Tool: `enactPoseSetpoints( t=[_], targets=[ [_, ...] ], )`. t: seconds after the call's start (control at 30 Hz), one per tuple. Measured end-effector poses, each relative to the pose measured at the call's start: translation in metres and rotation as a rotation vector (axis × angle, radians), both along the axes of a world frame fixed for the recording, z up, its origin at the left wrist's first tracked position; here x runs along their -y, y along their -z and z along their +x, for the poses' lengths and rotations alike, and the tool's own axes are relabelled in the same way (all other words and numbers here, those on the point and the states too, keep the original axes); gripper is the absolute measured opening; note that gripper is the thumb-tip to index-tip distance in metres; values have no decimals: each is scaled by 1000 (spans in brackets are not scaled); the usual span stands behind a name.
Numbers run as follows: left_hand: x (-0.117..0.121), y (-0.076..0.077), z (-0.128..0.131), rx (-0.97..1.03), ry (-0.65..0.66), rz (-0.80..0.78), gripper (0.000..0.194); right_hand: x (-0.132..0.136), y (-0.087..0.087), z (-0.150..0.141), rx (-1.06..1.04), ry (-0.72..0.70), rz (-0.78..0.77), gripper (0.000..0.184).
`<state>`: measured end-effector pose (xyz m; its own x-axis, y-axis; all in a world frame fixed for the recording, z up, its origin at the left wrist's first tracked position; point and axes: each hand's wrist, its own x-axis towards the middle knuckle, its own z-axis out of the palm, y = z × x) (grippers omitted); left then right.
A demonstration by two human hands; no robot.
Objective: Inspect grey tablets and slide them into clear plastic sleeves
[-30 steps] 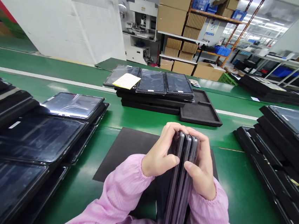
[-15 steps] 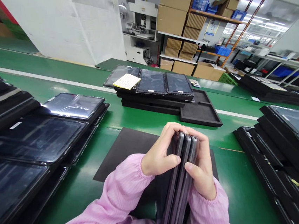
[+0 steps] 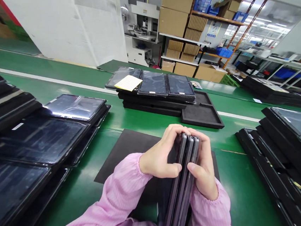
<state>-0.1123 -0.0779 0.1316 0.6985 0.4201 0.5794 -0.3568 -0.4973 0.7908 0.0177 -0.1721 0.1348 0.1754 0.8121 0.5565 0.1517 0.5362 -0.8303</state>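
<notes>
I am clamping the stack of three dark tablets upright on edge between my left hand and right hand, above the black foam mat near the green bench's front edge, squeezing evenly so none slips.

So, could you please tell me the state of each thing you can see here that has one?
Left hand: clasped on the stack's left side.
Right hand: clasped on its right side.
Stack of dark slim tablets: held upright on edge, pressed together.
Flat black foam mat: lying flat on the green table.
Empty black foam tray: lying flat.
Yellow dotted sheet: lying on a far tablet.
</notes>
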Motion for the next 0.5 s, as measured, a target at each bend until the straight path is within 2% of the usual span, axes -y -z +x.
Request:
enactPoseSetpoints(
  t=[0.13,0.33,0.43,0.5],
  targets=[
    [0,1,-1,-4,-7,-7,62,0,3,0,-29,-29,-6,49],
    [-1,0,-4,16,9,1,62,0,8,-4,-179,-88,-5,48],
    [-1,2,-6,46,6,-24,59,-4,15,-15,-190,-45,-31,55],
    [-1,5,-8,86,-8,-52,60,-8,27,-27,-205,37,-23,62]
  ],
)
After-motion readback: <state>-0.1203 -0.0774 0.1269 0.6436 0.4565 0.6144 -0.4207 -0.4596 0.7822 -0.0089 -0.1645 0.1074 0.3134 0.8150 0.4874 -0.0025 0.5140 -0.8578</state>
